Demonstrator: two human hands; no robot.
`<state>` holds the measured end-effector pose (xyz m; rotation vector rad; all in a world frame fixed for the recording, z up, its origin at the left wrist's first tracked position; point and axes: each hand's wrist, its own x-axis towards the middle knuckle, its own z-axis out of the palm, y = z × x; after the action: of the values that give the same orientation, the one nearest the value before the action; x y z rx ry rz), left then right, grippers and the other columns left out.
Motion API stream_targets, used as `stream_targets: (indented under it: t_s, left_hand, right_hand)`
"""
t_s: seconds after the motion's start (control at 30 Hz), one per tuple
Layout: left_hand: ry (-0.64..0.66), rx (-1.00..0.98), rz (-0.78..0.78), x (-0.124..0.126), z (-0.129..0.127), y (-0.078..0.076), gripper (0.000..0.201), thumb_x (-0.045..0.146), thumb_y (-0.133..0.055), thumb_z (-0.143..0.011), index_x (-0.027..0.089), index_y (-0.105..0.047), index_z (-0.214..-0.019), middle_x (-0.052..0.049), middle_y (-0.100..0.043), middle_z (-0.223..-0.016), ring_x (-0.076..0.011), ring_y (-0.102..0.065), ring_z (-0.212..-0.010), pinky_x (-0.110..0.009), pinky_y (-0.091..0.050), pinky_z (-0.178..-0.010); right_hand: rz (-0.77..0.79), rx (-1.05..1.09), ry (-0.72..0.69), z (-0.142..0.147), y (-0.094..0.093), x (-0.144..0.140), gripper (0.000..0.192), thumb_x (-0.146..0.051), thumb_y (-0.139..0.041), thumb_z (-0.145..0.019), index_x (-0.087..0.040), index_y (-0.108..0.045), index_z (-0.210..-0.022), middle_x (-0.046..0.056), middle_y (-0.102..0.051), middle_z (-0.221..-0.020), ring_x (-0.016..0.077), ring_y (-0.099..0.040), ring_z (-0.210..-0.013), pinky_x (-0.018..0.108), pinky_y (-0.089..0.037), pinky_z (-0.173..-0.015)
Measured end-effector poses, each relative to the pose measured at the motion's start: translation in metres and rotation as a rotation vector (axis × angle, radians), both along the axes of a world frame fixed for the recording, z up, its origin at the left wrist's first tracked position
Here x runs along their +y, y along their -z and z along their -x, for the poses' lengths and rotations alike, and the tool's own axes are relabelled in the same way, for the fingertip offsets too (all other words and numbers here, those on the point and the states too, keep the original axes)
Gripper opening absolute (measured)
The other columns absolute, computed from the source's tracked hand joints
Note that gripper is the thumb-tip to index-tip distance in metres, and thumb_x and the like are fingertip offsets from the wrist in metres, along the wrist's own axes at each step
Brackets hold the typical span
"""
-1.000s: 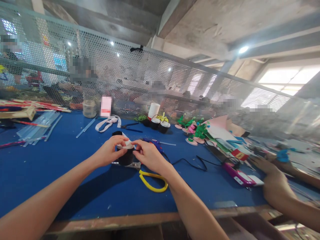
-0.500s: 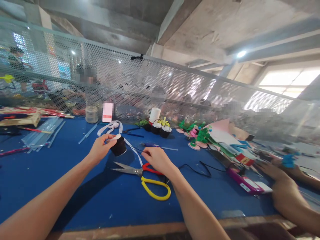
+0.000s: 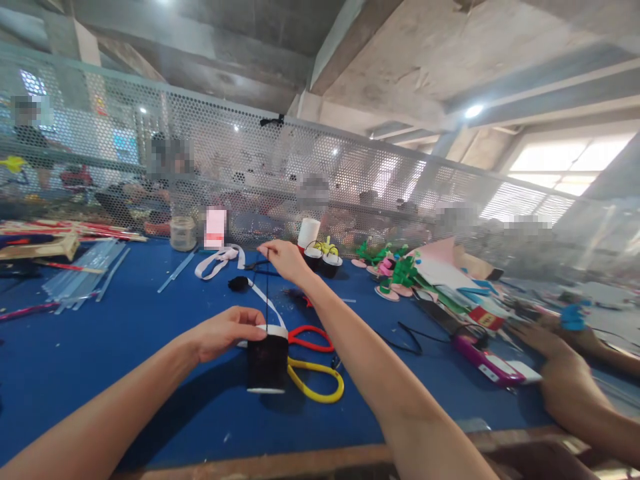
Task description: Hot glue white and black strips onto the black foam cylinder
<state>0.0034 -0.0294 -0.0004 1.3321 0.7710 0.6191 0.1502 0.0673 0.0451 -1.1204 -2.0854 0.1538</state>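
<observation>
Matt blue cloth covers the counter (image 3: 125, 347), glossy plastic loops handle the scissors (image 3: 315, 383), and matt black thread wraps the spool (image 3: 267, 363).

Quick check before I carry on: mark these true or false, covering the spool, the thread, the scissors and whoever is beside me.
1. The left hand steadies the black spool upright on the blue table. True.
2. The right hand lies flat on the table. False: it is raised, pinching a thread drawn up from the spool.
3. The scissors lie behind the spool. True.
4. The scissor handles are both green. False: one red, one yellow.
5. Another person's hand rests at the right. True.
</observation>
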Motion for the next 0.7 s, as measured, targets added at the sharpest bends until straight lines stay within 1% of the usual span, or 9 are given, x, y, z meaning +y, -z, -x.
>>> stream_targets:
  t_s: [0.1,0.17,0.23,0.3,0.4,0.47,0.53,0.63,0.7]
  left_hand:
    - [0.023,-0.116,0.045,0.001,-0.001,0.004,0.019,0.025,-0.069,-0.056,0.013,-0.055,-0.061,0.003,-0.056,-0.058,-0.0081,-0.045,-0.055,-0.021,-0.03,-0.057]
    - [0.048,-0.175,0.049,0.001,-0.001,0.006,0.02,0.025,-0.07,-0.056,0.013,-0.058,-0.065,0.0,-0.06,-0.065,-0.0101,-0.05,-0.062,-0.022,-0.034,-0.063]
    - [0.093,-0.202,0.033,0.002,0.0,0.006,0.02,0.026,-0.07,-0.057,0.013,-0.06,-0.068,-0.003,-0.064,-0.074,-0.0137,-0.054,-0.072,-0.025,-0.036,-0.07]
    - [0.129,-0.199,0.007,0.002,0.001,0.005,0.02,0.027,-0.07,-0.058,0.014,-0.061,-0.07,-0.006,-0.065,-0.084,-0.0173,-0.056,-0.082,-0.028,-0.037,-0.076]
    - [0.064,-0.157,-0.054,0.006,0.004,0.004,0.022,0.029,-0.069,-0.059,0.015,-0.063,-0.075,-0.008,-0.062,-0.102,-0.021,-0.055,-0.093,-0.032,-0.036,-0.084]
    - [-0.075,-0.139,-0.113,0.01,0.005,0.005,0.024,0.03,-0.068,-0.059,0.016,-0.064,-0.079,-0.007,-0.06,-0.108,-0.0221,-0.052,-0.099,-0.033,-0.034,-0.088]
    - [-0.227,-0.127,-0.18,0.016,0.005,0.009,0.03,0.032,-0.069,-0.058,0.016,-0.063,-0.082,-0.008,-0.06,-0.11,-0.0234,-0.051,-0.102,-0.034,-0.033,-0.09]
    - [-0.398,-0.087,-0.262,0.025,0.004,0.017,0.034,0.038,-0.068,-0.056,0.015,-0.061,-0.08,-0.01,-0.057,-0.114,-0.0253,-0.051,-0.102,-0.038,-0.033,-0.091]
    - [-0.448,-0.05,-0.329,0.029,0.003,0.022,0.031,0.039,-0.068,-0.054,0.014,-0.06,-0.069,-0.011,-0.054,-0.118,-0.0265,-0.048,-0.105,-0.038,-0.032,-0.093]
  right_hand:
    - [-0.093,0.04,-0.009,0.037,-0.001,0.008,0.026,-0.015,-0.039,-0.083,-0.014,-0.064,-0.091,0.006,-0.064,-0.097,0.0119,-0.057,-0.092,0.021,-0.04,-0.081]
    - [-0.112,-0.079,-0.089,0.06,0.004,0.007,0.025,-0.017,-0.041,-0.083,-0.017,-0.064,-0.094,0.005,-0.063,-0.102,0.0119,-0.055,-0.096,0.021,-0.039,-0.083]
    - [0.006,-0.338,-0.235,0.071,0.009,0.003,0.022,-0.022,-0.054,-0.076,-0.019,-0.063,-0.096,0.004,-0.063,-0.102,0.0146,-0.056,-0.094,0.022,-0.041,-0.08]
    - [0.178,-0.533,-0.292,0.067,0.011,0.0,0.035,-0.023,-0.065,-0.066,-0.019,-0.061,-0.101,0.004,-0.064,-0.099,0.0157,-0.058,-0.09,0.021,-0.043,-0.075]
    - [0.295,-0.505,-0.025,0.03,0.009,-0.003,0.039,-0.018,-0.066,-0.063,-0.021,-0.06,-0.102,0.001,-0.065,-0.095,0.0127,-0.06,-0.083,0.017,-0.042,-0.069]
    - [0.303,-0.437,0.214,-0.005,0.007,-0.004,0.022,-0.022,-0.058,-0.071,-0.02,-0.064,-0.092,0.001,-0.067,-0.086,0.0116,-0.06,-0.078,0.016,-0.041,-0.067]
    - [0.3,-0.421,0.36,-0.04,0.011,-0.006,0.024,-0.026,-0.046,-0.079,-0.014,-0.065,-0.086,0.007,-0.067,-0.08,0.0143,-0.061,-0.075,0.019,-0.041,-0.064]
    - [0.325,-0.403,0.549,-0.079,0.03,-0.011,0.029,-0.028,-0.043,-0.08,-0.009,-0.065,-0.077,0.013,-0.066,-0.077,0.0195,-0.061,-0.075,0.023,-0.04,-0.059]
    - [0.38,-0.398,0.582,-0.092,0.047,-0.014,0.027,-0.031,-0.05,-0.075,-0.01,-0.064,-0.065,0.011,-0.064,-0.064,0.0195,-0.061,-0.066,0.022,-0.038,-0.053]
